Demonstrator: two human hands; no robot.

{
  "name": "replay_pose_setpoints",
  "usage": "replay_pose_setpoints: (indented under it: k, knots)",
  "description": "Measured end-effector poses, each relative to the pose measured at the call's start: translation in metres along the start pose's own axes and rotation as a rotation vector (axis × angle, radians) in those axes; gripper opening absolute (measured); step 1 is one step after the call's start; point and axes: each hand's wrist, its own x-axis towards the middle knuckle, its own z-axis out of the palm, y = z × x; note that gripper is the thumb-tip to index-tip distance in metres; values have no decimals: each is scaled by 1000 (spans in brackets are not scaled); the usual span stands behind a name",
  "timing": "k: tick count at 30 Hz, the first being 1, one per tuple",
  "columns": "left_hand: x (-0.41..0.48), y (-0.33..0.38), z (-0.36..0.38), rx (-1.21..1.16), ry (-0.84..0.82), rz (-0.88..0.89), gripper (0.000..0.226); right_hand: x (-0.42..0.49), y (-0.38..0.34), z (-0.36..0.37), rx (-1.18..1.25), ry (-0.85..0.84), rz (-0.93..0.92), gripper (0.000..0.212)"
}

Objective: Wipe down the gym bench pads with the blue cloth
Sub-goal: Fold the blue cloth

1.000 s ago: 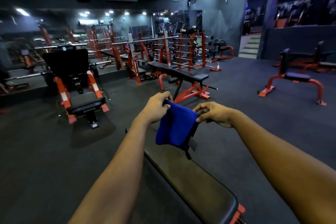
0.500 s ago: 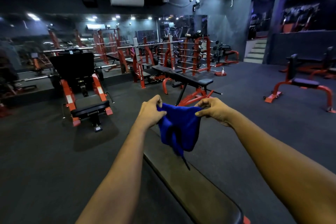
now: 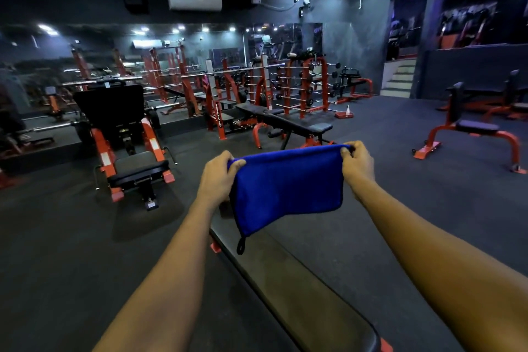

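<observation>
Left hand (image 3: 218,177) and right hand (image 3: 357,164) pinch the blue cloth (image 3: 285,186) spread; next, I'd guess, lower it onto the six-o'clock bench pad (image 3: 300,288).

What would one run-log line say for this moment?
phase: pre-wipe | left hand: pinches blue cloth | right hand: pinches blue cloth | bench pad: beneath cloth

Both hands hold the blue cloth (image 3: 287,188) stretched out in the air above the bench pad (image 3: 300,288): the left hand (image 3: 218,177) pinches its upper left corner, the right hand (image 3: 357,163) its upper right. A small dark loop (image 3: 241,246) hangs from the cloth's lowest corner, just over the pad. Beyond the pad stands another black bench (image 3: 285,120) on red legs.
</observation>
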Motion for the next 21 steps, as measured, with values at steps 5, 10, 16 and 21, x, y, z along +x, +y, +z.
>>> replay_pose_setpoints:
  k: [5, 10, 16, 21]
  knots:
    - [-11, 23, -1, -342, 339, 108, 39, -13, -12, -2, 39, 287, -262, 19]
    - [-1, 24, 7, -71, 244, -156, 49, 7, 2, -3, -169, 129, -63, 34]
    - [1, 32, 28, 91, 128, -397, 46, -6, 9, 3, -259, -53, -5, 34]
    - [4, 78, 36, -101, -15, -213, 27, -37, -27, 21, -72, -463, -89, 21]
